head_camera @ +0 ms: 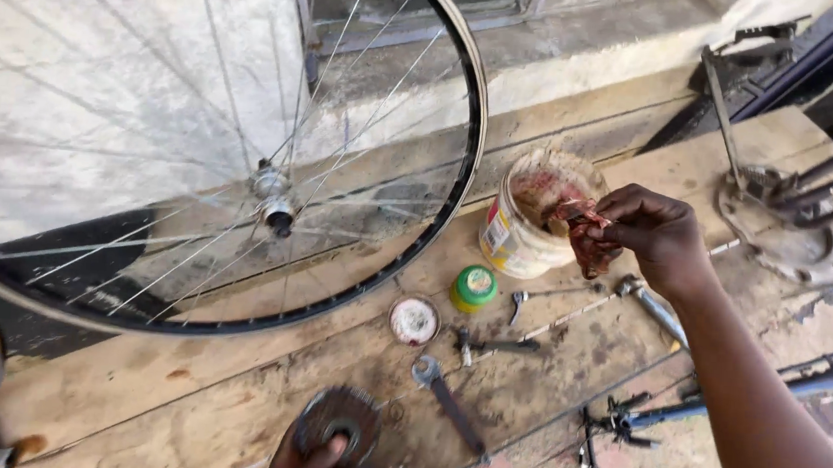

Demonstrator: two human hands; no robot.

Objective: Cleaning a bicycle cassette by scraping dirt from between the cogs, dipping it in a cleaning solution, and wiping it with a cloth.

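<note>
Greasy red rag [585, 237] looks crumpled, pinched tight in the right hand [655, 237] fingers over the grease tub [523, 233], while the left hand [304, 463] grips a toothed cog [337, 422] on the worktop [186, 384].

wheel [245, 195]: leans along the back, walling off the bench's left rear
tub [531, 222]: right hand [652, 237] fills the space over its mouth
centre: lid [414, 321], green cap [474, 288] and spanners [449, 405] close together, narrow gaps
front left boards [137, 390]: bare wood, open way in
right edge: bike parts [783, 228] crowd it
</note>
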